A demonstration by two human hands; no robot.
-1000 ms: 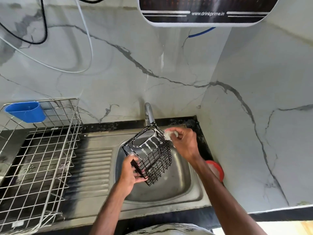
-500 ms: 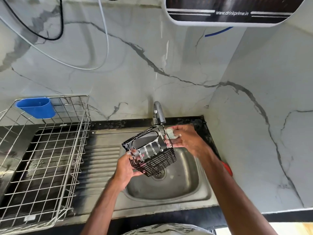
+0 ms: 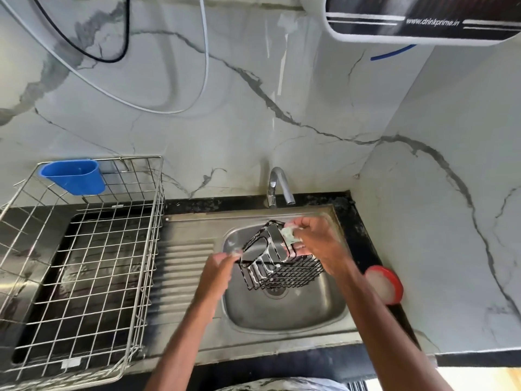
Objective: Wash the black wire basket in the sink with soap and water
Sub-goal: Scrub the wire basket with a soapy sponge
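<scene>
**Item:** black wire basket (image 3: pixel 282 266), rectangular, with one solid slotted face panel. It is held in the air over the bowl of the stainless steel sink (image 3: pixel 282 320), above the drain and touching neither.

**Change:** within the last second the basket has been rolled. It was tilted with its mesh sides showing; it now lies on its side with the slotted panel turned up. White lather streaks cross that panel. Judged: soaping is going round face by face, and the rinse is still to come.

**Left hand** (image 3: pixel 218 270): fingers curled round the basket's lower left edge, carrying it. The hand is blurred.

**Right hand** (image 3: pixel 318 244): pinches a pale soapy scrub pad (image 3: pixel 290 235) against the panel's far upper corner.

**Chrome tap** (image 3: pixel 277 187): at the sink's back edge, just beyond the basket. No water is visible from it.

**Room:**
- Below: the bowl's depth lies under the basket and toward the front edge.
- Right: tight. The marble-patterned wall (image 3: pixel 451 193) meets the right edge of the black stone table (image 3: pixel 356 230), and a red-rimmed round tub (image 3: pixel 384 283) sits just beside the right forearm.
- Left: a ribbed drainboard, then a steel wire dish rack (image 3: pixel 84 263) with a blue plastic cup (image 3: pixel 72 176) hung at its back-left corner, well apart from the basket.
</scene>
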